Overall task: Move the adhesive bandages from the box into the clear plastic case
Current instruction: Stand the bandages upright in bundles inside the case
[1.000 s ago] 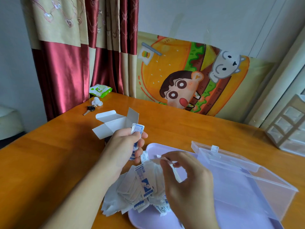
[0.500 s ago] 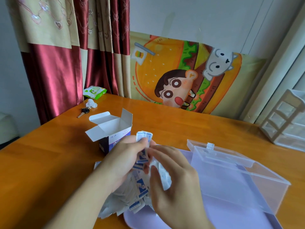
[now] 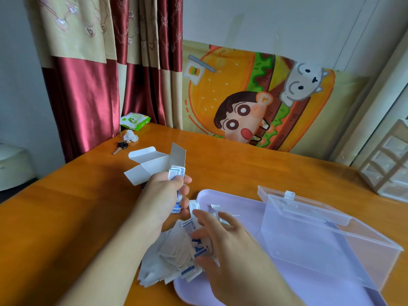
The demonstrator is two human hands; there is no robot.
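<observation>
The left hand [image 3: 164,195] grips a small stack of wrapped bandages [image 3: 176,173], fingers and thumb curled round it, just in front of the open box [image 3: 154,164], which stands toward the far left part of the desk [image 3: 66,217]. The right hand [image 3: 223,241] lies with loosely spread fingers on the loose pile of bandages [image 3: 174,252] that straddles the near-left rim of the lilac tray [image 3: 234,199]; whether it pinches one yet I cannot tell. The clear plastic case [image 3: 320,239] sits on the tray to the right, its lid swung open at the far side, and appears to hold nothing so far.

To do this step well, the right hand should probably gather several wrappers flat, square their edges against the held stack, and carry a tidy bundle to the case, not singles (loose ones would likely fan out and slide).

The wrappers are thin, slick paper, white with blue print, flat and oblong. The box is light white card with raised flaps. The case is rigid, see-through plastic with a small latch tab; the tray is smooth and round-cornered, the desk glossy orange wood.
</observation>
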